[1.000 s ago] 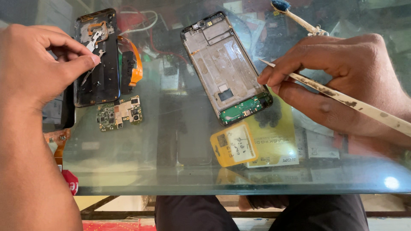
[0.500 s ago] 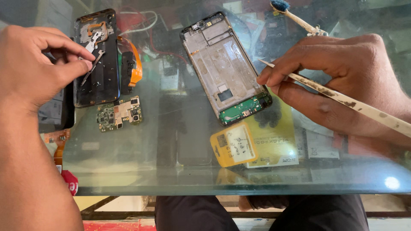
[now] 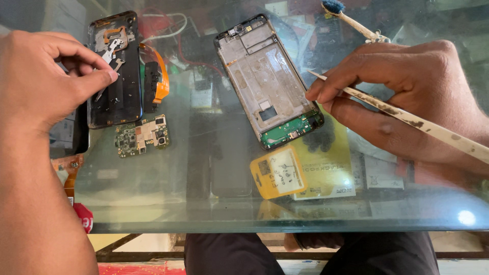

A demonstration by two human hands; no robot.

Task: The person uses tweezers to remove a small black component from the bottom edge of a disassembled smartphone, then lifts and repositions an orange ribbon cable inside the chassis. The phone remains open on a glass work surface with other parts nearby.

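Cluttered glass worktop (image 3: 214,203), reflective

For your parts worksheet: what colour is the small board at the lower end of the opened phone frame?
Green, clearest in the head view: small board in phone frame.

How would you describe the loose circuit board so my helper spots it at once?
On the glass table, find the black back cover under the left hand. The circuit board lies just below its lower end: small, green, loose, unlike the green board in the phone frame.
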